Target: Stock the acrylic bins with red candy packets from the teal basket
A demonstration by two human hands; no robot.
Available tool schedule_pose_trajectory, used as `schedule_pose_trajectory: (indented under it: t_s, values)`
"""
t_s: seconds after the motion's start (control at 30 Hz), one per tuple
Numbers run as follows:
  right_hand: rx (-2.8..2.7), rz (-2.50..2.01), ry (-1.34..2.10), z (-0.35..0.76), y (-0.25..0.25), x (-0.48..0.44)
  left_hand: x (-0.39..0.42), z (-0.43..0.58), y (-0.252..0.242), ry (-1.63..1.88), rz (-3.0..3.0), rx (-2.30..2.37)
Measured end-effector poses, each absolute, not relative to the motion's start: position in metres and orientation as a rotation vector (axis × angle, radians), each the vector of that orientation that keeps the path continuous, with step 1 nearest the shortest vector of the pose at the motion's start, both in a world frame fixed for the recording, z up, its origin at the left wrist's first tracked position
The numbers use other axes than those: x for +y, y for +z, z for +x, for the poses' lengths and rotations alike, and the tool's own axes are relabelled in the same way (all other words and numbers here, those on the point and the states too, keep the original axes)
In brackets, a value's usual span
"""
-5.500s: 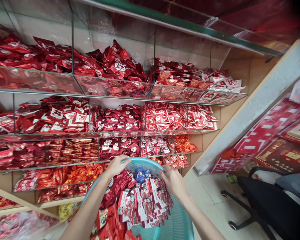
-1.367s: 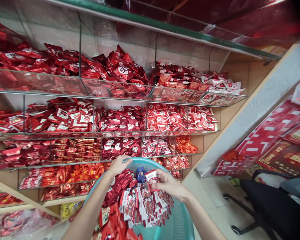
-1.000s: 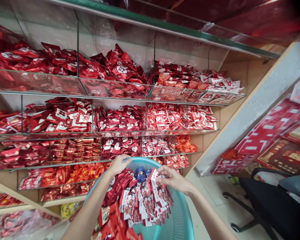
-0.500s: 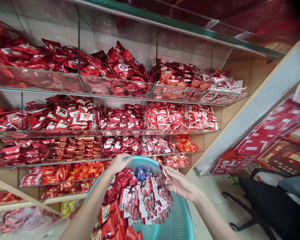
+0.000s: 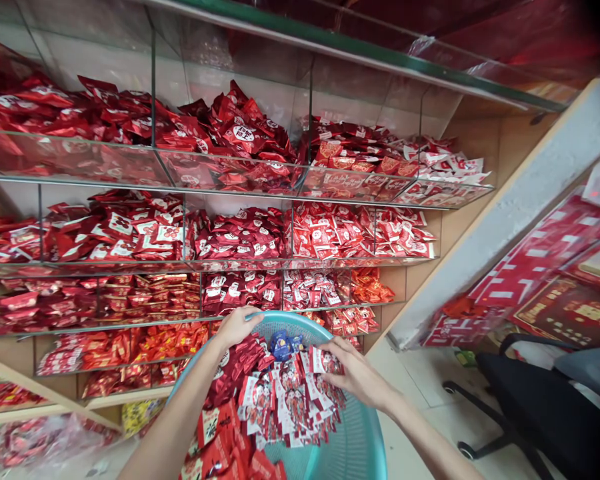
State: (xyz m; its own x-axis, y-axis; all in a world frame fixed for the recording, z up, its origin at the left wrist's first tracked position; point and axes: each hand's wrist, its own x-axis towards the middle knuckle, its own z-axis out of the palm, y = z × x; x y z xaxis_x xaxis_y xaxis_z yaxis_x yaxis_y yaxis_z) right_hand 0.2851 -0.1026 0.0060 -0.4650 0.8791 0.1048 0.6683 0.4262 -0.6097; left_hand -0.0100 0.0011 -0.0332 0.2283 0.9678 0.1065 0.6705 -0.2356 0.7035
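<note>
A teal plastic basket holds several sorts of wrapped packets. My left hand is closed over its far rim. My right hand, inside the right side of the basket, pinches a red-and-white candy packet between thumb and fingers. Just below it lies a pile of similar red-and-white packets. Dark red packets lie left of that pile, blue wrapped pieces behind it, and bigger bright red packets at the near left.
Glass-fronted shelves full of red packets rise right behind the basket, with a green-edged glass shelf overhead. A black office chair stands at the right on the tiled floor. Plastic bags lie at the lower left.
My right hand has turned and shifted slightly left, and the packet in it now lies flatter, its printed face showing. My left hand stays on the rim.
</note>
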Motion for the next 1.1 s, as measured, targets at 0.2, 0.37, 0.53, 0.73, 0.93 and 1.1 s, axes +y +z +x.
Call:
schedule_pose_trajectory:
  t_s: [0.2, 0.37, 0.53, 0.73, 0.93, 1.1]
  values:
    - [-2.622, -1.364, 0.524, 0.284, 0.007, -0.110, 0.000, -0.010, -0.032, 0.745, 1.959, 1.498]
    - [-2.663, -1.400, 0.560, 0.282, 0.010, -0.111, -0.001, -0.010, -0.032, 0.746, 1.975, 1.489]
    - [-2.709, -1.424, 0.554, 0.283, 0.007, -0.111, -0.001, -0.010, -0.031, 0.747, 1.990, 1.483]
    - [-2.708, -1.437, 0.494, 0.280, -0.001, -0.108, -0.002, -0.009, -0.030, 0.741, 1.965, 1.487]
    - [-2.692, -1.424, 0.398, 0.277, -0.003, -0.110, -0.001, -0.009, -0.032, 0.744, 1.956, 1.485]
    - [-2.671, -1.406, 0.362, 0.277, -0.006, -0.110, 0.000, -0.010, -0.034, 0.751, 1.975, 1.476]
